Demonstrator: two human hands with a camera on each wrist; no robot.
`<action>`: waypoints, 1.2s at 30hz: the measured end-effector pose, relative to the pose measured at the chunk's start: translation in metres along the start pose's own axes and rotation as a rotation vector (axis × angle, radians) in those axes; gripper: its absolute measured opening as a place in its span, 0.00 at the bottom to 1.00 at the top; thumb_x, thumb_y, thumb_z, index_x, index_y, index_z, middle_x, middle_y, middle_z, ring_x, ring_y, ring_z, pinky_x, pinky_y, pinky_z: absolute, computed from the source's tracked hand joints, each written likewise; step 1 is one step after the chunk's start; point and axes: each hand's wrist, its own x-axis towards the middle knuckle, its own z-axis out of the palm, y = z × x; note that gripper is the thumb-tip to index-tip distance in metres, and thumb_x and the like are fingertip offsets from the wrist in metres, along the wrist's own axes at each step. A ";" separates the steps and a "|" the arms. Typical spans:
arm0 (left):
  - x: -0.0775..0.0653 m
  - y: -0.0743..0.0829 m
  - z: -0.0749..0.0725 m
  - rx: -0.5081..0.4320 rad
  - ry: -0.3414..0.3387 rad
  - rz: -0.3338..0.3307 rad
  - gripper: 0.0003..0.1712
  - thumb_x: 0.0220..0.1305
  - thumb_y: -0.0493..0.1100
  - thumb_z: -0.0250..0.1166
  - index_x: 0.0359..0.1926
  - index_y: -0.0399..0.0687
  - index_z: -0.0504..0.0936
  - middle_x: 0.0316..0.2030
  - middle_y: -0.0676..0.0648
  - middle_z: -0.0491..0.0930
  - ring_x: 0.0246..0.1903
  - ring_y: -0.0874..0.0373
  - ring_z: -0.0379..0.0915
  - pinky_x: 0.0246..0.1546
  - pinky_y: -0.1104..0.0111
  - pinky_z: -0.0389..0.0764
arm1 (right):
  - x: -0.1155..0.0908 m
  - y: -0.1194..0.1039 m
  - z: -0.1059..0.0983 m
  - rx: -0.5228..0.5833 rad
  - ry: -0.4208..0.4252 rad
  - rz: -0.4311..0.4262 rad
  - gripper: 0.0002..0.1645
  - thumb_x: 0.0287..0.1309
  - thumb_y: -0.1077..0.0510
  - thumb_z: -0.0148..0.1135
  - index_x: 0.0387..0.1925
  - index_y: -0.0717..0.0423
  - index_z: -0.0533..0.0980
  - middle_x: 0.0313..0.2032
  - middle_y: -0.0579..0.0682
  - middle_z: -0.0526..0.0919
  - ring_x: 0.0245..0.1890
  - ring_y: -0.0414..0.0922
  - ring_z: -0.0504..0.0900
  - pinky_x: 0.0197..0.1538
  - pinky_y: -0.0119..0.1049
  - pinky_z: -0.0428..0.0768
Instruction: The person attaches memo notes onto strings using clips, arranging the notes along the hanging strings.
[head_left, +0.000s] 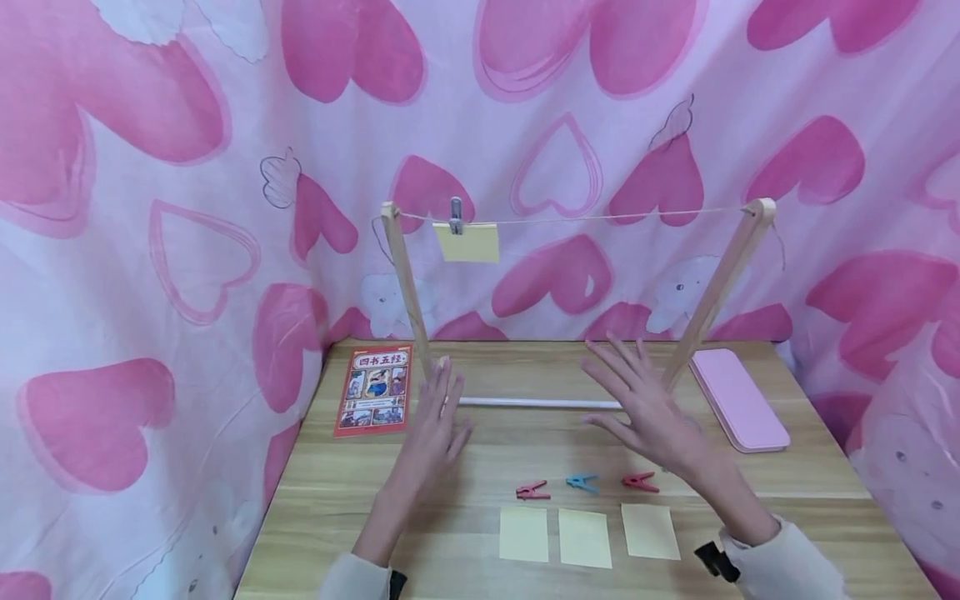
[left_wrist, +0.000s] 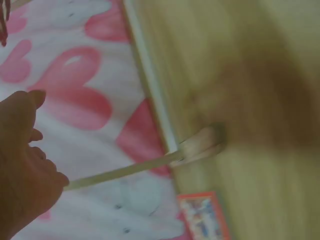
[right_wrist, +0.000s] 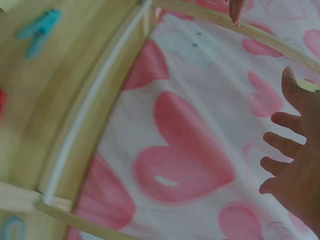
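My left hand (head_left: 435, 429), fingers straight, is raised over the table close to the lower left post (head_left: 406, 279) of a wooden stand. My right hand (head_left: 651, 412) spreads its fingers in front of the right post (head_left: 718, 287); neither hand holds anything. Between the post tops runs a thin string (head_left: 600, 218). A grey clip (head_left: 456, 217) on it holds a yellow paper square (head_left: 472, 245) near the left end. A white rod (head_left: 536, 403) joins the posts low down. Nearer me lie a red clothespin (head_left: 532, 491), a blue clothespin (head_left: 582, 482) and another red clothespin (head_left: 640, 482).
Below the clothespins, three yellow paper squares lie in a row: left square (head_left: 523, 543), middle square (head_left: 585, 540), right square (head_left: 650, 532). A red-bordered booklet (head_left: 375, 392) lies at left, a pink case (head_left: 741, 400) at right. Heart-patterned curtain (head_left: 558, 287) hangs behind the table.
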 end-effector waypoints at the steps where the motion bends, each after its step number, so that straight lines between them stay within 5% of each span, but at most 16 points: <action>1: -0.005 0.001 0.007 0.008 -0.030 -0.010 0.47 0.79 0.49 0.67 0.85 0.33 0.57 0.87 0.31 0.44 0.86 0.32 0.43 0.83 0.36 0.56 | -0.005 0.000 0.004 -0.005 -0.009 0.006 0.45 0.81 0.31 0.51 0.71 0.67 0.76 0.78 0.66 0.71 0.87 0.60 0.53 0.89 0.57 0.36; 10: -0.041 0.011 0.051 0.046 -0.182 -0.051 0.55 0.74 0.59 0.70 0.85 0.31 0.57 0.86 0.26 0.42 0.85 0.27 0.41 0.82 0.32 0.50 | -0.041 0.000 0.044 -0.003 -0.029 0.043 0.49 0.78 0.29 0.53 0.75 0.68 0.73 0.84 0.59 0.63 0.89 0.53 0.43 0.89 0.50 0.31; 18: -0.076 0.024 0.088 -0.152 -0.242 -0.122 0.48 0.73 0.58 0.71 0.80 0.32 0.67 0.85 0.25 0.42 0.85 0.28 0.40 0.82 0.36 0.51 | -0.065 -0.001 0.075 0.038 -0.066 0.120 0.47 0.76 0.30 0.59 0.73 0.66 0.75 0.78 0.67 0.70 0.89 0.49 0.43 0.87 0.40 0.30; 23: -0.096 0.029 0.108 -0.231 -0.137 -0.097 0.48 0.66 0.58 0.77 0.75 0.32 0.73 0.81 0.19 0.50 0.88 0.43 0.24 0.86 0.60 0.30 | -0.076 0.001 0.089 0.039 -0.080 0.167 0.48 0.75 0.29 0.58 0.71 0.67 0.76 0.74 0.71 0.73 0.89 0.50 0.44 0.86 0.37 0.29; 26: -0.102 0.028 0.115 -0.197 -0.042 -0.042 0.49 0.63 0.60 0.79 0.73 0.31 0.75 0.78 0.16 0.54 0.86 0.58 0.14 0.82 0.72 0.21 | -0.079 0.002 0.093 0.047 -0.085 0.173 0.45 0.69 0.37 0.72 0.70 0.68 0.76 0.74 0.71 0.73 0.89 0.48 0.42 0.86 0.36 0.29; 30: -0.106 0.027 0.121 -0.191 0.006 -0.028 0.50 0.60 0.61 0.80 0.73 0.33 0.76 0.78 0.15 0.55 0.87 0.54 0.17 0.82 0.72 0.21 | -0.083 0.003 0.102 0.040 -0.087 0.189 0.48 0.49 0.53 0.86 0.70 0.67 0.77 0.74 0.69 0.75 0.87 0.60 0.53 0.88 0.46 0.36; 33: -0.108 0.025 0.126 -0.161 0.031 -0.024 0.50 0.58 0.63 0.81 0.72 0.37 0.78 0.79 0.18 0.57 0.88 0.46 0.26 0.83 0.71 0.21 | -0.089 0.001 0.115 0.029 -0.107 0.181 0.49 0.45 0.53 0.87 0.68 0.67 0.78 0.71 0.70 0.77 0.79 0.72 0.64 0.87 0.53 0.39; 36: -0.108 0.024 0.130 -0.139 0.054 -0.032 0.49 0.54 0.64 0.83 0.70 0.42 0.80 0.79 0.21 0.59 0.86 0.34 0.41 0.84 0.69 0.22 | -0.098 -0.003 0.130 0.035 -0.142 0.145 0.48 0.46 0.50 0.86 0.66 0.67 0.79 0.68 0.71 0.79 0.70 0.78 0.69 0.86 0.47 0.35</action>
